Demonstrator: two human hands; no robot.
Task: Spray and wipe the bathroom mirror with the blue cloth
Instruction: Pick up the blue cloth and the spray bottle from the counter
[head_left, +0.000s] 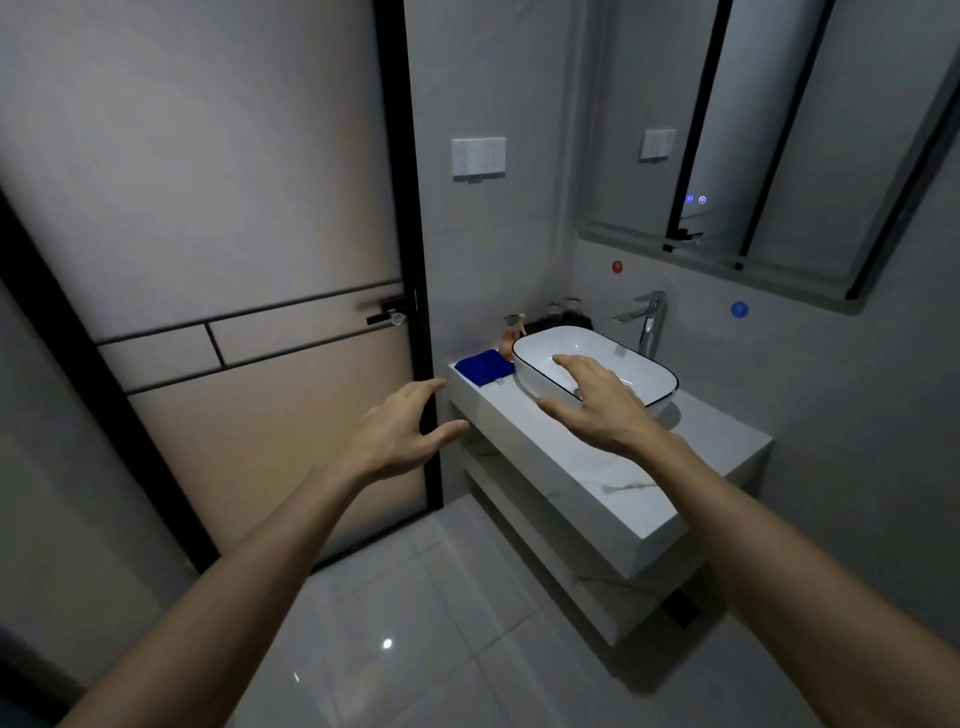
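Just ahead of my left hand, the fingers are spread wide and hold nothing; the fingertips hang in the air short of the near left corner of the bench. Beyond that corner, up and a little to the right of those fingertips, lies the folded blue cloth on the bench top, its long side running roughly along the bench's left end, just beside the rim of the white basin. My right hand is also spread and empty, hovering over the basin's near rim, so the cloth lies to its left. The spray bottle stands upright behind the cloth, near the wall, partly hidden by the basin. I judge the left hand nearer the cloth and the right better placed for the bottle. The mirror hangs above, well apart from both hands and not yet sprayed, as far as I can tell.
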